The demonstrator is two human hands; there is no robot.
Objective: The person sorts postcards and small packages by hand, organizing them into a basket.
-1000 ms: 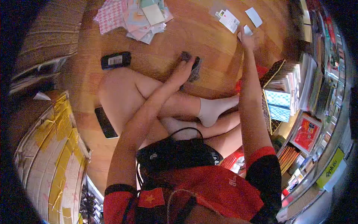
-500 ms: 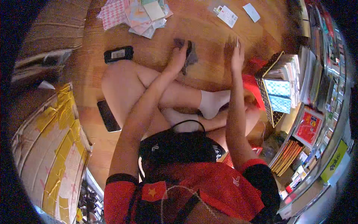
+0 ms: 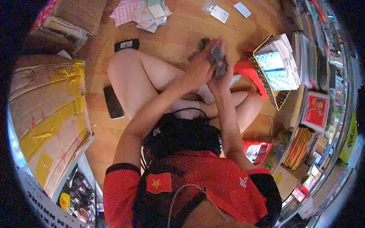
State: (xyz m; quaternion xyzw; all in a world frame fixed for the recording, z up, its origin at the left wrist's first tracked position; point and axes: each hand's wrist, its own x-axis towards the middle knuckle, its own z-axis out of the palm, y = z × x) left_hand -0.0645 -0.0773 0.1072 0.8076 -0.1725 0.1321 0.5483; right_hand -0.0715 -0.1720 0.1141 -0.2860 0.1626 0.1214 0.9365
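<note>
A dark grey cloth [image 3: 217, 54], blurred by motion, is bunched between my two hands above my crossed legs. My left hand [image 3: 202, 67] is closed on it from the left side. My right hand [image 3: 221, 81] meets it from the right, with the cloth lying against its palm and fingers. Fingertips of both hands are partly smeared and covered by the cloth. A black pouch-like item with a white label [image 3: 126, 45] lies on the floor beyond my left knee.
Patterned paper sheets [image 3: 146, 15] and white cards [image 3: 219, 14] lie ahead on the wooden floor. A phone [image 3: 113, 102] rests beside my left thigh. Taped cardboard [image 3: 49, 121] stands at left. At right are a basket of packets [image 3: 275, 70] and loaded shelves [image 3: 315, 110].
My left hand has moved right with the cloth, and my right hand has come in to meet it. Earlier my right hand was apart, fingers stretched out. The view has shifted slightly.
</note>
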